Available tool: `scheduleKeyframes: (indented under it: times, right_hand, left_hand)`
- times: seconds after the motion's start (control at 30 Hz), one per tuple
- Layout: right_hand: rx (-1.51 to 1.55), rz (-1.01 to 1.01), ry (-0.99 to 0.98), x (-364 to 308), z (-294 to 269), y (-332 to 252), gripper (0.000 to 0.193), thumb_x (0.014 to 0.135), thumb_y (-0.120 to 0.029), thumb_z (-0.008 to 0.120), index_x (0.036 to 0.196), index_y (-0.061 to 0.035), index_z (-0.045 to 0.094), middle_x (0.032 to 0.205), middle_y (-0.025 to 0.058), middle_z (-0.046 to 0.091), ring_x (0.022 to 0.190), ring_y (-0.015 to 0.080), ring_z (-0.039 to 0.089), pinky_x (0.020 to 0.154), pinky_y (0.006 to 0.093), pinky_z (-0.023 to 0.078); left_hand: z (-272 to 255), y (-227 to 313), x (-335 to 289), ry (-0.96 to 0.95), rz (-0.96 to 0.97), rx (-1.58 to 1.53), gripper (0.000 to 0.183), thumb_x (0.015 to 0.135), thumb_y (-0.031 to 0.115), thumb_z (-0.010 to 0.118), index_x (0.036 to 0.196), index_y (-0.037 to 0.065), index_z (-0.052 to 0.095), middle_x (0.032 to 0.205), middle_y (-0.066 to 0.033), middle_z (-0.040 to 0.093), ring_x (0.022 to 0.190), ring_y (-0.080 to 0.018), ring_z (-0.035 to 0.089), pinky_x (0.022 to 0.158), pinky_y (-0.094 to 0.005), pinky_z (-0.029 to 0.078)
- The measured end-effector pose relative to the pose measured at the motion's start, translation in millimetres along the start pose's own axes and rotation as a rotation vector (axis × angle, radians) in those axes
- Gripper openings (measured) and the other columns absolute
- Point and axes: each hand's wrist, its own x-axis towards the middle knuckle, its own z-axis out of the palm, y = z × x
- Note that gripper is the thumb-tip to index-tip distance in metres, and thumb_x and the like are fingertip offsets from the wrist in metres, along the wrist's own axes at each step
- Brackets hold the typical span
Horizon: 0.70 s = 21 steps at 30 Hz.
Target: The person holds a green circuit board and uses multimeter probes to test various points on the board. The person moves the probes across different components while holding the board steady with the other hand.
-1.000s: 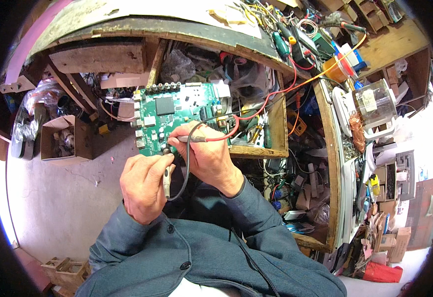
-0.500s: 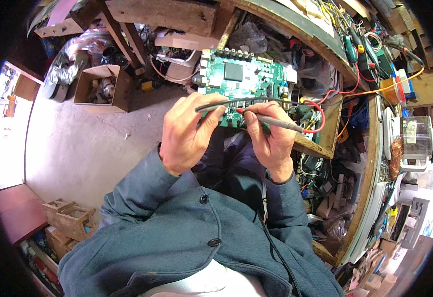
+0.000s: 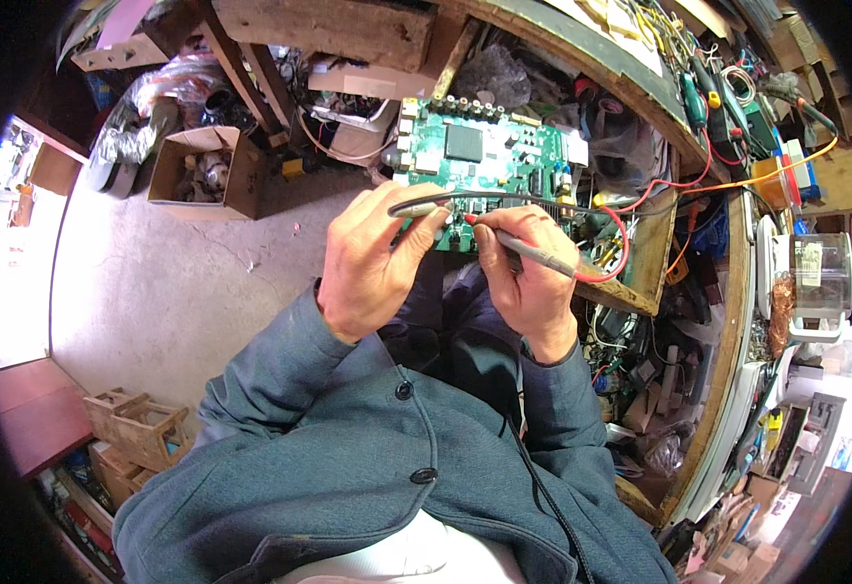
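Observation:
A green circuit board (image 3: 424,146) with a dark square chip (image 3: 463,143) and a row of round sockets lies in front of me. My left hand (image 3: 377,248) is closed in a pinch on a grey test probe (image 3: 418,208) with a black lead. Closed around a second test probe (image 3: 535,253), with a red tip and red lead, is my right hand (image 3: 533,282). Both probes point inward at the near edge of the board, their ends close together. Whether the tips touch the board I cannot tell.
A wooden bench frame (image 3: 630,83) runs along the far right, crowded with cables and tools. An open cardboard box (image 3: 241,185) stands on the floor at left. Wooden crates (image 3: 139,423) sit at lower left. A clear plastic container (image 3: 820,273) stands at right.
My right hand has shifted slightly left, and its probe has tilted with its back end lower and further left. My left hand has moved only a touch to the right.

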Motion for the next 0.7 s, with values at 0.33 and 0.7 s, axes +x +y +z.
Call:
scheduleKeyframes:
  times: [0.33, 0.7]
  right_hand:
    - [-0.06, -0.067, -0.006, -1.5, 0.0, -3.2, 0.021, 0.084, -0.002, 0.081, 0.103, -0.0044, 0.072, 0.089, 0.0111, 0.073, 0.08, 0.0311, 0.072, 0.07, 0.0408, 0.058]
    - [-0.002, -0.069, 0.007, 1.6, -2.0, -1.4, 0.018, 0.087, 0.001, 0.078, 0.104, 0.0, 0.072, 0.089, 0.0142, 0.072, 0.076, 0.0323, 0.071, 0.068, 0.0396, 0.057]
  left_hand:
    - [0.8, 3.3, 2.4, -0.012, -0.003, -0.006, 0.02, 0.094, 0.004, 0.076, 0.113, 0.003, 0.073, 0.101, -0.0145, 0.074, 0.085, -0.0334, 0.067, 0.075, -0.0393, 0.053]
    - [-0.2, 4.5, 3.0, -0.036, -0.068, -0.039, 0.017, 0.097, 0.002, 0.074, 0.114, -0.001, 0.073, 0.1, -0.0141, 0.073, 0.088, -0.0263, 0.069, 0.079, -0.0344, 0.055]
